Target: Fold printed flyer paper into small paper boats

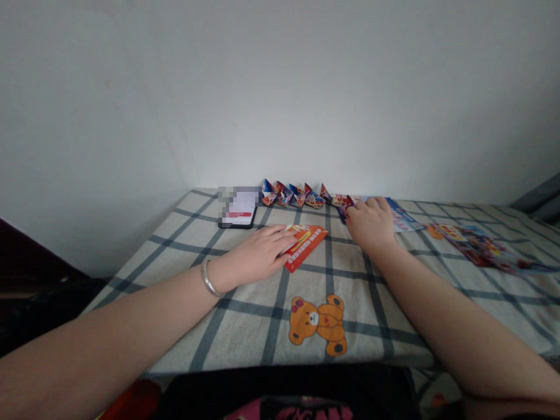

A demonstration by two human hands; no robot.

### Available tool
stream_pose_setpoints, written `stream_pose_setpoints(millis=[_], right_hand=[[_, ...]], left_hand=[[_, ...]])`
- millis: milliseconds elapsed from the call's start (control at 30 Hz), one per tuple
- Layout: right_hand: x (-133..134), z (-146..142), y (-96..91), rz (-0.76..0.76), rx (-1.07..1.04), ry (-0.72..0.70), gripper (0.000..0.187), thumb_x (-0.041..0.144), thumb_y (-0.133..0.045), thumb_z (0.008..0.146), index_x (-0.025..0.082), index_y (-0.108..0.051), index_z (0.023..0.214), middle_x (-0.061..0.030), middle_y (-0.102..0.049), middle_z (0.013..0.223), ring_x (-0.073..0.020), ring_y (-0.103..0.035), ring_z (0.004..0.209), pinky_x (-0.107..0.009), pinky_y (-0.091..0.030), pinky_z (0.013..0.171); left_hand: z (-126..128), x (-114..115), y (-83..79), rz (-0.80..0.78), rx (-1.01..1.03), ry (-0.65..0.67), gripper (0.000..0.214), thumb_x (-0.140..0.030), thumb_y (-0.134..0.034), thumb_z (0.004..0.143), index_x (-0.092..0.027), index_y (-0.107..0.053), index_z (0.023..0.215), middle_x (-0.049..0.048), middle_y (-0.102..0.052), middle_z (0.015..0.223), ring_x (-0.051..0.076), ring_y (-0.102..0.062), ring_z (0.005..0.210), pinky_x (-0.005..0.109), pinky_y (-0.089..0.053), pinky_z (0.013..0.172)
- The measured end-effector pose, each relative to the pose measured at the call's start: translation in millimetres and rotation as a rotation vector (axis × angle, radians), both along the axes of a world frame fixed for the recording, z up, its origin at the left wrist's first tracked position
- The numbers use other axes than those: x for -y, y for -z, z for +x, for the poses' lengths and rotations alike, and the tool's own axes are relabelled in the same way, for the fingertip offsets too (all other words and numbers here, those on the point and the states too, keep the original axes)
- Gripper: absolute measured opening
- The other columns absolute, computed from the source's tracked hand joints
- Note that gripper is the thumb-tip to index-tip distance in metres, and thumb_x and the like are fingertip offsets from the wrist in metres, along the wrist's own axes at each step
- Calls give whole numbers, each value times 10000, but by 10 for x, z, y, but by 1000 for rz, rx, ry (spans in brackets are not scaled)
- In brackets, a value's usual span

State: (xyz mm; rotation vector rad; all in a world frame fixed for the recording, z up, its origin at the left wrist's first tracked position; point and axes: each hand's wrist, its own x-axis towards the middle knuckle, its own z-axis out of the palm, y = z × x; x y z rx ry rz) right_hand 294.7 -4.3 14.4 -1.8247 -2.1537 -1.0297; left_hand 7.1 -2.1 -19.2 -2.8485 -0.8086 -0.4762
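Two hands over a table spread with a checked cloth. The left hand lies palm down, its fingers extended and loosely together, pressing on a red printed paper piece without closing around it. This piece lies at the left fingertips, to the left of and nearer the wearer than the right hand; its long bare edge runs obliquely away from the wearer, toward the right hand. The left hand is thus the nearer, in contact; the right is apart. The right hand's fingers curl downward at dark folded paper; whether they pinch it cannot be told. Beyond the left hand, a row of folded paper points extends crosswise toward the right fingers, beside a smartphone.
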Motion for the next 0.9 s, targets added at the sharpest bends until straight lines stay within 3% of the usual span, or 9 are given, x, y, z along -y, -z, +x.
stream_pose_setpoints(millis=[167,400,733,900], right_hand=[[33,-100,-10,-47,-73,-171,284,306,-505,931,152,-744,933,-133,-713,951,-295,-559,983,-444,-351,950],[58,-239,85,-418,-196,-670,353,421,-600,910,202,-694,1170,-81,-698,1170,-240,-608,1054,-375,-466,923],[13,-216,133,-460,-273,-723,293,298,-589,910,200,-692,1167,-93,-672,1241,-235,-624,1121,-412,-500,965],[41,-226,117,-453,-253,-708,277,280,-568,919,208,-702,1149,-82,-696,1201,-228,-646,1071,-390,-516,922]], left_hand=[[-2,-18,13,1,48,-61,321,-269,-473,990,-242,-610,1280,78,-572,1300,246,-506,1217,446,-417,1059],[-22,-63,15,-5,44,-100,328,-208,-511,962,-274,-634,1260,46,-623,1263,242,-541,1136,436,-437,998],[-52,-129,26,-36,56,-128,394,-152,-454,951,-308,-654,1253,63,-599,1319,225,-565,1162,420,-456,1001],[-41,-95,16,-22,66,-119,330,-310,-484,979,-293,-631,1274,70,-597,1304,239,-548,1186,442,-445,1031]])
